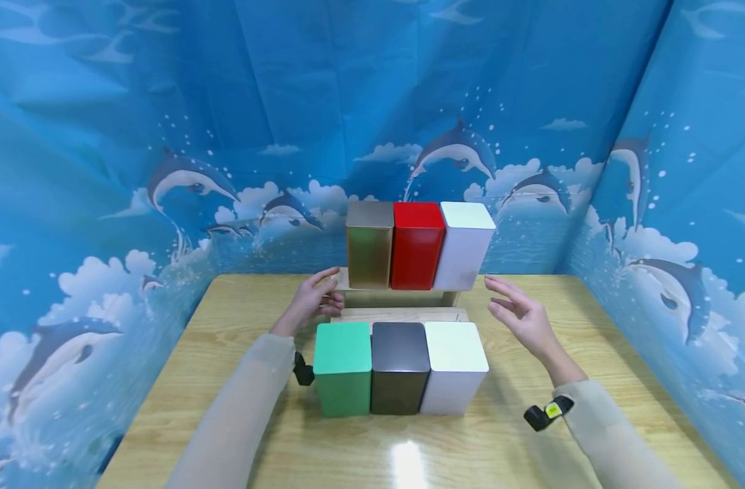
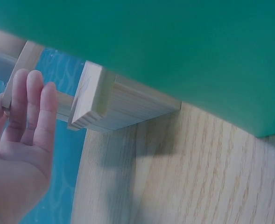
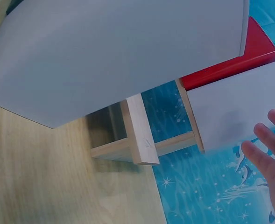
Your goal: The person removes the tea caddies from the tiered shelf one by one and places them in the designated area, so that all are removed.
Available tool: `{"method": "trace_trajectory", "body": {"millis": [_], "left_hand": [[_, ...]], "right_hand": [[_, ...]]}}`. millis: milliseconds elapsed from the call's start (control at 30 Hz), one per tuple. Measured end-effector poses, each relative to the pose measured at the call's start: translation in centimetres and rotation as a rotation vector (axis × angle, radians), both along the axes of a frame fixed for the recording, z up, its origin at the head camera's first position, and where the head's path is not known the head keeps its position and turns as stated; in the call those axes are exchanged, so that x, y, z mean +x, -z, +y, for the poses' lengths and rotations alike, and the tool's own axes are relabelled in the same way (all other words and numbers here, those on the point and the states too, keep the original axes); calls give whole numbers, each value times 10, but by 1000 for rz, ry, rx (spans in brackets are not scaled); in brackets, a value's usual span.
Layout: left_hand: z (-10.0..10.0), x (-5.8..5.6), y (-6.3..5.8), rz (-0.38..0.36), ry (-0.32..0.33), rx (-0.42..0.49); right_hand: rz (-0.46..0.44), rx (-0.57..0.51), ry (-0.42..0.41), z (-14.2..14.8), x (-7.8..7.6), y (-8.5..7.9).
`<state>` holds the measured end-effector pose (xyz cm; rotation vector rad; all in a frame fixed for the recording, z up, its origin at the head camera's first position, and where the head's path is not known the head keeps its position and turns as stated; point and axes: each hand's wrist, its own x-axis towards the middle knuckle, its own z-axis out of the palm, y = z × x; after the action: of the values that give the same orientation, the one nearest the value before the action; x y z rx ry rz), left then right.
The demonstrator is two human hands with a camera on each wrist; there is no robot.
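Note:
A light wooden step rack (image 1: 403,314) stands at the back of the table. On its upper board are a gold box (image 1: 369,258), a red box (image 1: 416,258) and a white box (image 1: 464,251), side by side. In front of the rack a green box (image 1: 343,394), a black box (image 1: 399,390) and a second white box (image 1: 451,390) form another row. My left hand (image 1: 311,301) is at the rack's left end, fingers extended by the upper board; whether they touch it I cannot tell. My right hand (image 1: 525,322) hovers right of the rack, fingers spread and holding nothing.
The wooden table (image 1: 213,380) has blue dolphin-print sheeting (image 1: 323,102) behind it and at both sides. A dark wrist camera (image 1: 303,370) on the left arm is close beside the green box. Another wrist camera (image 1: 538,415) sits on the right arm.

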<state>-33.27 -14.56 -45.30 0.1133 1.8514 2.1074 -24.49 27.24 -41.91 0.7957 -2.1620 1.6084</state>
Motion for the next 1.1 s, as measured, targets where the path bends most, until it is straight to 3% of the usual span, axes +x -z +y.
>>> {"method": "trace_trajectory", "body": {"millis": [233,433,633,800,967,1100], "left_hand": [[0,-3,7,15,-17,5],[0,-9,18,17,-50,-8],[0,-6,10,0,-22,5],[-1,-2,3,-4,-8,9],[0,-6,11,5,-31,5],[1,-9,17,24,-50,-1]], "right_hand": [[-39,17,59,-2,-7,-10],[-90,62,143,-10,-2,-33],[-102,71,192,-12,-3,-46],[-98,69,204,-4,-16,-44],[-113,77,224,8,-37,-36],[-154,81,251,15,-49,-40]]}}
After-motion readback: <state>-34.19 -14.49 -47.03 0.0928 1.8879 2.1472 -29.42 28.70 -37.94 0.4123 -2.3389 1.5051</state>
